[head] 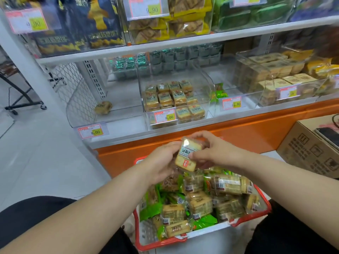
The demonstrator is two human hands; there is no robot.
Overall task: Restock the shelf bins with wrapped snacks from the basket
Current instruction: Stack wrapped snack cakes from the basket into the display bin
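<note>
Near the middle of the frame, both hands are holding one wrapped snack (pixel 188 154) above the basket (pixel 253 219). The left hand (pixel 161 162) is gripping the packet from its left side, fingers curled around the lower edge, while the right hand (pixel 207 151) is pinching it from the right, thumb on the printed face and fingers over the top end. The packet is sitting tilted between them, its clear wrapper showing a pale cake with a label.

The red-rimmed basket is sitting just below the hands, in the lower centre, filled with more wrapped cakes and green packets.

Above the hands, on the lower shelf, the middle bin (pixel 176 99) is holding rows of similar cakes behind an 8.00 price tag (pixel 165 117). The left bin (pixel 88 107) is holding a single cake (pixel 103 107) near its back. A cardboard box (pixel 310 149) is standing at the right edge.
</note>
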